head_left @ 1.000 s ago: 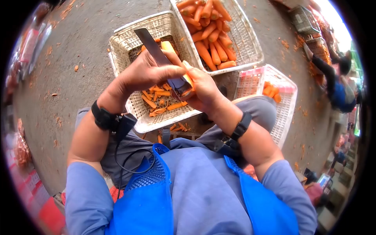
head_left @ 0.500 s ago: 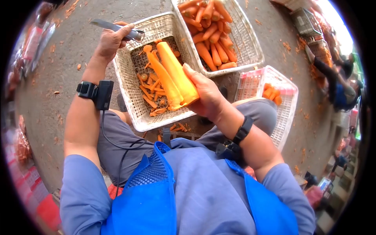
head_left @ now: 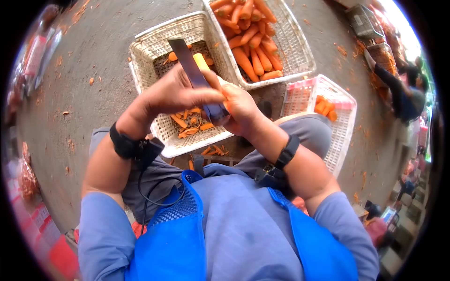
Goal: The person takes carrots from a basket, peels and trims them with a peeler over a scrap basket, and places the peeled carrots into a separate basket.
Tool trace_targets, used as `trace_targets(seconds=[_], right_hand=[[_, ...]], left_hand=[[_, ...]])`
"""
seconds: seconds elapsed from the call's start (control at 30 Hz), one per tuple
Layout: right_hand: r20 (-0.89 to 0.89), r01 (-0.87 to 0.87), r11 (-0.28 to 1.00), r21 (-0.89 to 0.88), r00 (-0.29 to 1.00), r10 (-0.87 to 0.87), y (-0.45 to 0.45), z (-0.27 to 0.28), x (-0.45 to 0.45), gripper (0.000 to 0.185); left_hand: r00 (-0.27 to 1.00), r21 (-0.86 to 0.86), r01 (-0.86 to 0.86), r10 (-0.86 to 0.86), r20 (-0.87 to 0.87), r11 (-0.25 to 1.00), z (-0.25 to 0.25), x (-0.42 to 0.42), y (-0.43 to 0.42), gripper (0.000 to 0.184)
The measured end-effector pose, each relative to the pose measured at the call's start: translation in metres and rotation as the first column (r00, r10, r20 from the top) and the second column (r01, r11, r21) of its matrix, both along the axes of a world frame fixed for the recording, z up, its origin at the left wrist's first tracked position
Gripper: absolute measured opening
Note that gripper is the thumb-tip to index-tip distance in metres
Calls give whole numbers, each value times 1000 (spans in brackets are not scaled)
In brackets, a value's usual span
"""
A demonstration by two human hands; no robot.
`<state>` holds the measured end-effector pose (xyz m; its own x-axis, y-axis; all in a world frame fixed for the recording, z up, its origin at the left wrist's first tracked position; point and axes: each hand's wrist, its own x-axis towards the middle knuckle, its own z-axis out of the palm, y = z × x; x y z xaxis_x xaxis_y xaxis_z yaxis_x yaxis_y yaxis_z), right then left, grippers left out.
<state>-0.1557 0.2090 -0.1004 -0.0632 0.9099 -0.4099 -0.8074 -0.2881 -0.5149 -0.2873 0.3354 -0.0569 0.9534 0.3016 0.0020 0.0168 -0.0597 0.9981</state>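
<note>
My left hand is closed round a peeler with a long, flat, dark metal body, which lies across the carrot. My right hand grips the near end of a thick peeled carrot; most of it is hidden behind my left hand and the peeler. Both hands are close together over a white plastic crate. Orange peelings and cut carrot bits lie inside that crate. Whether the peeler's blade touches the carrot is hidden.
A second crate at the back holds several whole carrots. To the right, a smaller white and pink crate holds orange pieces. Scraps lie on the concrete floor. Another person is at the far right.
My left hand has swung from the crate's far left edge, right and nearer, bringing the peeler over the carrot. My right hand keeps its hold; the carrot is now mostly covered.
</note>
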Motion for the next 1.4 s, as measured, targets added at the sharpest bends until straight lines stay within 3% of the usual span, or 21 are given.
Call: trace_targets(seconds=[0.03, 0.1, 0.13, 0.23, 0.3, 0.33, 0.43, 0.57, 0.63, 0.77, 0.87, 0.9, 0.97, 1.03, 1.07, 1.1, 1.17, 1.23, 1.37, 1.4], right_hand=[[18, -19, 1000, -17, 1000, 20, 0, 1, -2, 37], [-53, -49, 998, -42, 997, 47, -2, -8, 0, 36], [-69, -111, 993, -37, 992, 108, -4, -2, 3, 37], [-130, -10, 973, -232, 991, -20, -3, 23, -11, 42], [-97, -56, 980, -192, 995, 38, -6, 13, -10, 43], [-77, -79, 982, -173, 995, 67, -8, 10, -8, 43], [-72, -183, 983, 8, 980, 183, -16, 18, 1, 44], [74, -23, 999, -23, 997, 25, -13, 9, 8, 44], [61, -4, 1000, 13, 998, 3, -10, 0, 15, 41], [52, 43, 998, -42, 998, -40, -5, -1, 15, 41], [14, 28, 999, -44, 1000, -28, -5, 3, 11, 40], [21, 25, 1000, -18, 999, -25, -4, 4, 9, 40], [51, -12, 1000, 5, 999, 11, -4, 6, 5, 39], [98, -73, 997, 3, 993, 72, -4, 11, 3, 39], [72, -41, 999, -33, 996, 44, -3, 16, 0, 39], [73, -54, 998, -22, 996, 56, -1, 13, 0, 38], [77, -69, 998, 2, 995, 69, 0, 3, 3, 35], [20, -22, 997, -70, 1000, 24, -7, 0, -1, 37], [-1, -68, 991, -113, 998, 68, -9, 7, -5, 42], [11, -49, 992, -118, 999, 51, -9, 7, -6, 42]], left_hand=[[992, -53, 27, -33, -118, 998, 6, -3, 12, 13], [974, -131, -92, 62, -218, 987, 9, -8, 27, 14], [966, -124, -208, 184, -179, 970, 2, -9, 36, 15], [943, -256, -320, 282, -175, 912, -17, -19, 76, 21], [955, -204, -249, 205, -214, 947, -31, -29, 103, 21], [941, -232, -306, 256, -223, 923, -38, -30, 109, 21], [846, -62, -475, 436, -307, 878, -54, -43, 130, 22], [803, 56, -552, 549, -231, 832, -48, -41, 130, 22], [787, 133, -576, 591, -176, 806, -35, -38, 121, 21], [884, 171, -443, 461, -82, 880, -9, -24, 77, 17], [954, -12, -259, 254, -157, 966, 15, -6, 16, 16], [986, -91, -88, 73, -151, 992, 13, -2, 8, 18], [999, -100, -33, 30, -27, 994, 0, 4, -22, 20], [996, -45, 20, -23, -89, 999, 0, 2, -9, 20], [991, -106, 19, -32, -127, 994, 3, 1, 1, 20], [999, -127, 1, -8, -53, 992, 1, 3, 2, 21], [960, -111, -38, 6, -282, 993, 11, -1, 17, 21], [974, -145, -166, 140, -177, 975, -2, -6, 40, 18], [936, -193, -315, 271, -223, 929, -24, -20, 94, 23], [948, -228, -282, 233, -218, 932, -27, -21, 101, 18]])
